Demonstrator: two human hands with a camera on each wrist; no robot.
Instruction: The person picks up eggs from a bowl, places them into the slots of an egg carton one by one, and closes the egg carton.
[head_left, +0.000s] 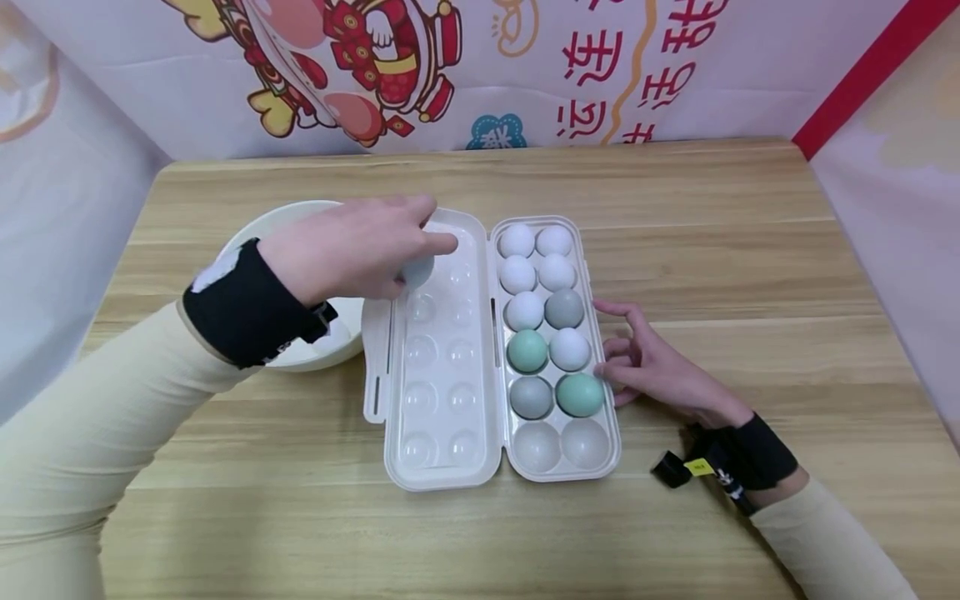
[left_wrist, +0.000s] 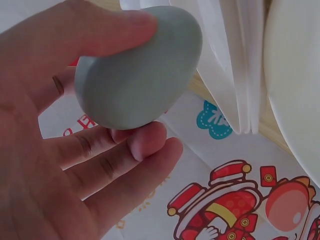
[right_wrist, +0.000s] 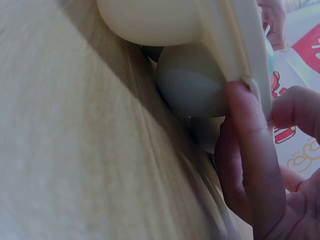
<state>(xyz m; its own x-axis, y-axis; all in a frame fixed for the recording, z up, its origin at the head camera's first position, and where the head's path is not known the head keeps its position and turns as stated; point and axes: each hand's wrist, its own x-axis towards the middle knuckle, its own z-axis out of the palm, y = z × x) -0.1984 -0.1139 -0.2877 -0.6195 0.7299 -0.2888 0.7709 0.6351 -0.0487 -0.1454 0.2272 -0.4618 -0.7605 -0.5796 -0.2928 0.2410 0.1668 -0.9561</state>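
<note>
My left hand (head_left: 348, 250) is over the lid side of an open white plastic egg box (head_left: 504, 433). Between its thumb and fingers it holds a pale grey-green egg (left_wrist: 140, 70), partly hidden by the hand in the head view. White, grey and green eggs fill the box's cups, except for the two front cups (head_left: 561, 446), which hold none. At the box's right side, my right hand (head_left: 660, 367) grips the rim. The right wrist view shows a finger (right_wrist: 255, 150) under the rim, with the thumb side at its upper face.
A white bowl (head_left: 322, 360) stands left of the box, partly under my left forearm. The box's lid (head_left: 442, 371) lies folded flat to the left, its latch flap (head_left: 375, 392) near the bowl. A printed cloth (head_left: 480, 67) hangs behind the wooden table (head_left: 712, 217).
</note>
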